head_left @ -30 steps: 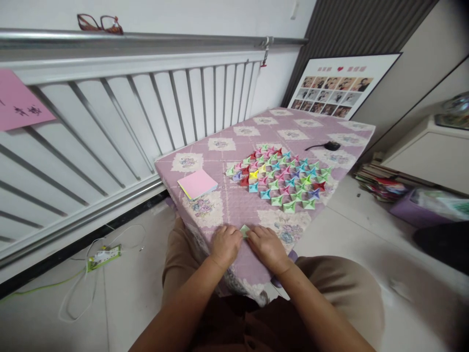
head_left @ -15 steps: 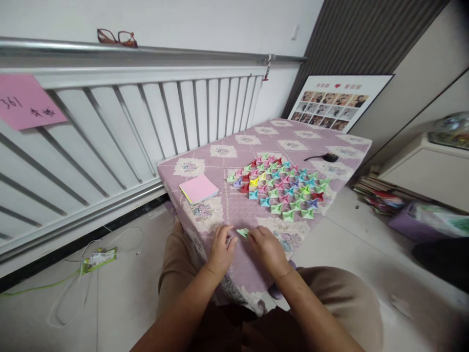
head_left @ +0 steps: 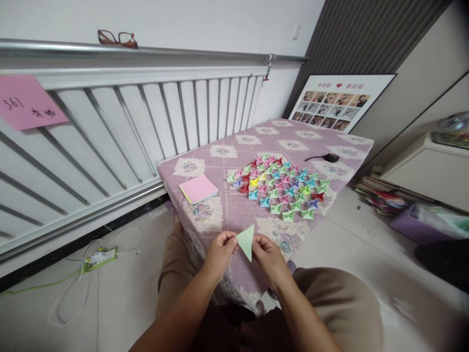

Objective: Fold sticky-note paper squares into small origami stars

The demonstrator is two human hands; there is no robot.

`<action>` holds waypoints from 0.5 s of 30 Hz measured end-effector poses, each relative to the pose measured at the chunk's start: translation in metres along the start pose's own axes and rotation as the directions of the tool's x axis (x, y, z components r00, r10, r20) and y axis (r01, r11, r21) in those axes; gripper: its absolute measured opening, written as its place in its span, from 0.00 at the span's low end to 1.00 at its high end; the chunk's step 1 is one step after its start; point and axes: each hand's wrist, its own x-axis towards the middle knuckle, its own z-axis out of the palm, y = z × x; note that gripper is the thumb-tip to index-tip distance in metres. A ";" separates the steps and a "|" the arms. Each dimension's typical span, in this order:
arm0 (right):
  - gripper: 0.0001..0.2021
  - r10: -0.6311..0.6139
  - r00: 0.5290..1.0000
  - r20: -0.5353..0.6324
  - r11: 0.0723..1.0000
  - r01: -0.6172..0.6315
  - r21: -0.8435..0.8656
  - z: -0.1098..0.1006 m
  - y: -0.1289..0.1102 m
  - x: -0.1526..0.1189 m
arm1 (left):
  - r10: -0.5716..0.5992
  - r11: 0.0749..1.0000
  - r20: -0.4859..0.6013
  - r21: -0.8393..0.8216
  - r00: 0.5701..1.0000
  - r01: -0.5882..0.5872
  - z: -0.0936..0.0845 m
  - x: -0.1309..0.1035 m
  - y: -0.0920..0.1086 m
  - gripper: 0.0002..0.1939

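Green paper triangle (head_left: 245, 242) ×1, pinched btwn L hand (head_left: 224, 247) & R hand (head_left: 264, 250); pink-topped stack (head_left: 198, 188) ×1

Both bare forearms are extended forward from the lower edge of the view and angled inward, so that the left hand (head_left: 222, 250) and the right hand (head_left: 266, 252) are brought close together but kept apart. The left thumb and fingertips are pinched together and turned toward the right hand, whose fingers are curled in against its thumb. Both wrists are held nearly straight, in line with the forearms.
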 end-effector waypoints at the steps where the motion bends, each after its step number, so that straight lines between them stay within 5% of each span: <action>1: 0.15 -0.009 1.000 0.015 1.000 0.009 -0.007 0.000 0.000 -0.001 | -0.009 1.000 0.002 -0.016 1.000 0.009 0.000 -0.001 0.002 0.10; 9: 0.07 -0.148 0.986 0.081 0.944 0.165 -0.287 -0.003 -0.011 -0.010 | -0.012 0.996 0.085 0.088 0.996 0.005 -0.001 -0.010 0.008 0.08; 12: 0.08 -0.199 0.979 0.038 0.895 0.198 -0.399 0.000 -0.013 -0.013 | 0.155 0.945 0.010 0.288 0.988 -0.152 -0.003 -0.012 0.008 0.07; 15: 0.08 -0.255 0.967 0.019 0.826 0.228 -0.515 0.002 -0.014 -0.016 | 0.375 0.773 0.038 0.539 0.926 -0.335 -0.006 -0.016 0.010 0.09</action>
